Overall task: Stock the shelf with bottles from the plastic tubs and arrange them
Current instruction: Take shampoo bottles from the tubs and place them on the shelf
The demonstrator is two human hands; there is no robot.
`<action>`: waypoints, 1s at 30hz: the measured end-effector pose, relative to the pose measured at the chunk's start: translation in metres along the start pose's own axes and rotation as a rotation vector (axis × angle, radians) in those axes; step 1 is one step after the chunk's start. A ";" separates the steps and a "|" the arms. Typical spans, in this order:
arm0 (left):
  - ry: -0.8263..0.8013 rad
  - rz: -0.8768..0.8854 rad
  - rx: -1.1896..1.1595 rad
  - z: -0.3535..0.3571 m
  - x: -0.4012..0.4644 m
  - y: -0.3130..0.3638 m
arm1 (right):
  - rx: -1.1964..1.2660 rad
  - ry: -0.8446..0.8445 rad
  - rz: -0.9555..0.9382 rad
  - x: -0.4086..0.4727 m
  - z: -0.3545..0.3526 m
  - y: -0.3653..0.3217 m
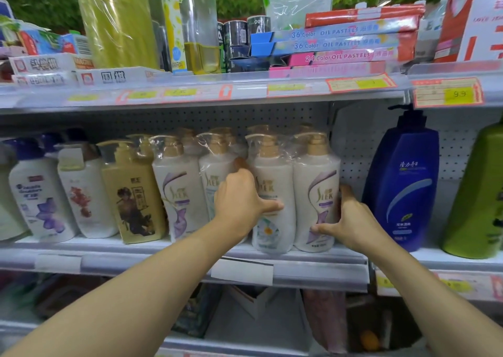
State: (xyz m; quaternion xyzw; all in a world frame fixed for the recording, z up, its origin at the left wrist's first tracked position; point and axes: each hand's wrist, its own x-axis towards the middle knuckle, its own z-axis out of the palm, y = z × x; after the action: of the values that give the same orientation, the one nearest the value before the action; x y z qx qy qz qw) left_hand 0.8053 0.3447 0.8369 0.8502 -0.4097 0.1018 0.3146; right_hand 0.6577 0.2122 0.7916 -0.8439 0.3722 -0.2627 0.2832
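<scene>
the person stands in front of the middle shelf (174,250) and both arms reach forward to a wrapped pair of white pump bottles (295,193) with gold caps. this pair stands upright at the front edge of the shelf, near the right end of the section, and it is covered in clear plastic film. the left hand (241,198) holds the left side of the pair: its fingers go into the gap between this pair and the second wrapped pair (190,188) just beside it, and the thumb lies across the front of the bottle. the right hand (349,218) holds the right side of the pair, thumb on the front low down and fingers curled around behind the side, so both hands are grasping the same pack. i think the pack is tilted a little toward the person, but the wide lens makes it hard to be sure.

further left stand a gold-brown bottle (134,193) and two white bottles. right of the divider stand a dark blue bottle (402,188) and a green bottle (479,201), apart from the right hand. on the upper shelf lie oil pastel boxes (334,45) in a stack, and a clear bottle (194,27) with yellow liquid.
</scene>
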 end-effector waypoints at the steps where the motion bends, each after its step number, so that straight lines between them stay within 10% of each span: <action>1: 0.003 0.006 -0.001 0.000 -0.001 -0.001 | -0.014 -0.010 0.012 0.000 0.000 -0.001; 20: -0.010 0.030 0.180 0.003 -0.019 -0.018 | -0.259 -0.015 0.129 -0.020 0.010 -0.010; 30: -0.058 -0.034 0.268 -0.010 -0.040 -0.068 | -0.542 0.107 -0.147 -0.057 0.012 -0.055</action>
State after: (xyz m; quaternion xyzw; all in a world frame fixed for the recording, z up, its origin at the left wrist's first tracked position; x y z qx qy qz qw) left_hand 0.8320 0.4086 0.7969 0.8939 -0.3870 0.1258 0.1881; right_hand 0.6584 0.2911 0.8067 -0.8986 0.3810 -0.2174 0.0073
